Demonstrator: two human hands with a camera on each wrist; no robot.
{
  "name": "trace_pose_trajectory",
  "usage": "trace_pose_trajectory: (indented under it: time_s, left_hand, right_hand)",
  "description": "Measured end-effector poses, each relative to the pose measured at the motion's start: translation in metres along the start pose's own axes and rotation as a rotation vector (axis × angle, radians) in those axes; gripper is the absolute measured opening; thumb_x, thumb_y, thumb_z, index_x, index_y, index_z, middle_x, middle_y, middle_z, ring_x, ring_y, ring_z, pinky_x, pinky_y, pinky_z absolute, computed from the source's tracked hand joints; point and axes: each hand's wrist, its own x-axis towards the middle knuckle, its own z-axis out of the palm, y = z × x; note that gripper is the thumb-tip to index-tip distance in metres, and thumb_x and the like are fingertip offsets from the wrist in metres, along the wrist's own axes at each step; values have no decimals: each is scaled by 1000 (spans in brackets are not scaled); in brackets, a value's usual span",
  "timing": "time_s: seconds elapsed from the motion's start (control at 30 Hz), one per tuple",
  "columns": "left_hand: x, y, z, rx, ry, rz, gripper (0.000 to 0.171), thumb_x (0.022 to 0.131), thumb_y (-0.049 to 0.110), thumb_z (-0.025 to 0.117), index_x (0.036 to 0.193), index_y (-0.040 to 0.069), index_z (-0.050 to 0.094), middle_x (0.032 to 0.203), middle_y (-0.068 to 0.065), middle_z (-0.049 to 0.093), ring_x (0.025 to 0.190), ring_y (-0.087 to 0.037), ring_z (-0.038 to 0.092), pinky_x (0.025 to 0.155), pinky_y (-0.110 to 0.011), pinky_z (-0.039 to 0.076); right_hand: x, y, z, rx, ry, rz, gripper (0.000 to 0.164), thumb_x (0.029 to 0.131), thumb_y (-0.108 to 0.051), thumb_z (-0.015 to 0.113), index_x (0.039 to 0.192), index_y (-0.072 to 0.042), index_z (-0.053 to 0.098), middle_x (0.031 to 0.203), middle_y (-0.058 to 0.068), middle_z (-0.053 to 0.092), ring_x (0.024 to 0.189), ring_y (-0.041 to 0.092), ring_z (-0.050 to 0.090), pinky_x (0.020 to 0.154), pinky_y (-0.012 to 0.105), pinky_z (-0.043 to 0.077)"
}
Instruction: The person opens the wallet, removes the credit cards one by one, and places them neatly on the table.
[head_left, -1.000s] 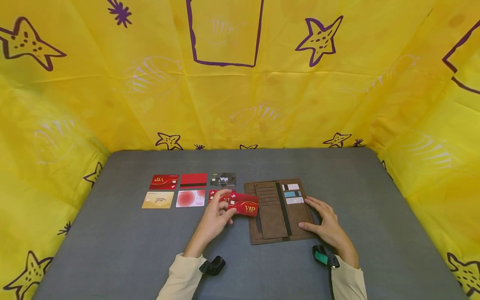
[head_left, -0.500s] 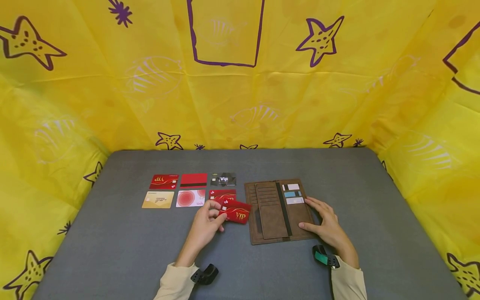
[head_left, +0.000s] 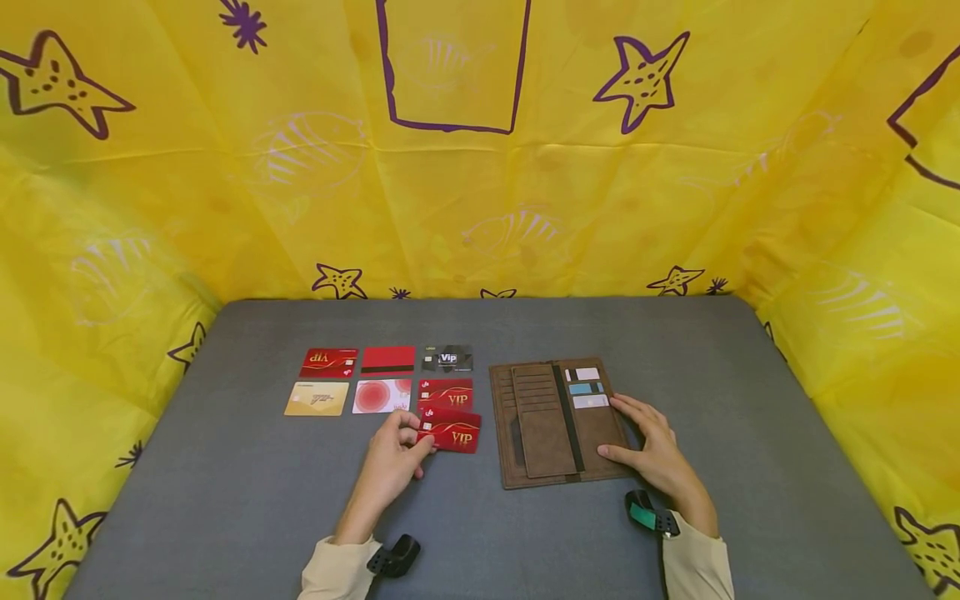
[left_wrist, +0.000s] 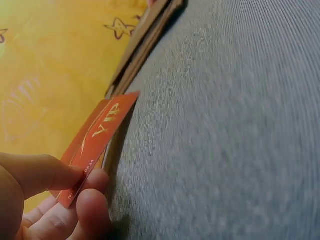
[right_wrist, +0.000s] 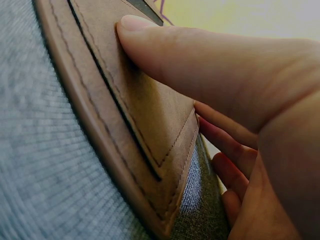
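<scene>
My left hand (head_left: 390,454) pinches a red VIP card (head_left: 453,430) between thumb and fingers. The card is tilted, close over the grey table and just in front of another red VIP card (head_left: 446,394). In the left wrist view, the thumb presses on the face of the held card (left_wrist: 102,125), with fingers behind it. An open brown wallet (head_left: 543,442) lies to the right, three cards showing in its right-side slots. My right hand (head_left: 652,446) grips the wallet's right edge. Its thumb lies on the leather (right_wrist: 145,107), the other fingers at the edge.
Left of the wallet lie two rows of cards: a red VIP card (head_left: 328,363), a red striped card (head_left: 387,361), a black Vip card (head_left: 447,359), a gold card (head_left: 316,399) and a white-and-pink card (head_left: 381,397). A yellow patterned cloth (head_left: 480,183) surrounds the table (head_left: 247,483).
My left hand has moved left and toward me with the red VIP card, away from the wallet. The red VIP card behind it is now largely uncovered. My right hand stays on the wallet.
</scene>
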Motion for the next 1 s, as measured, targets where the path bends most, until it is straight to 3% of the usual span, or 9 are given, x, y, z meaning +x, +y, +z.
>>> trace_pose_trajectory:
  time_s: [0.37, 0.7, 1.0]
  left_hand:
    - [-1, -2, -5, 87, -12, -28, 30, 88, 11, 72, 106, 2, 50, 65, -3, 64, 42, -13, 48, 44, -27, 42]
    - [-1, -1, -5, 140, -26, -65, 50, 88, 18, 71, 129, 4, 46, 61, -2, 52, 41, -14, 46, 42, -23, 35]
    - [-2, -2, -6, 168, -48, -50, 62, 88, 19, 70, 144, 12, 43, 57, -1, 50, 40, -16, 47, 41, -23, 33]
  right_hand:
    - [0, 1, 0, 4, -3, 9, 76, 79, -26, 82, 144, -5, 49, 153, 21, 38, 140, 50, 20, 102, 72, 13]
    - [0, 0, 0, -3, 0, 7, 76, 79, -26, 82, 143, -5, 49, 152, 22, 39, 140, 51, 21, 102, 72, 14]
    - [1, 2, 0, -2, 2, 4, 76, 79, -26, 82, 143, -5, 49, 152, 22, 39, 139, 50, 21, 102, 72, 15]
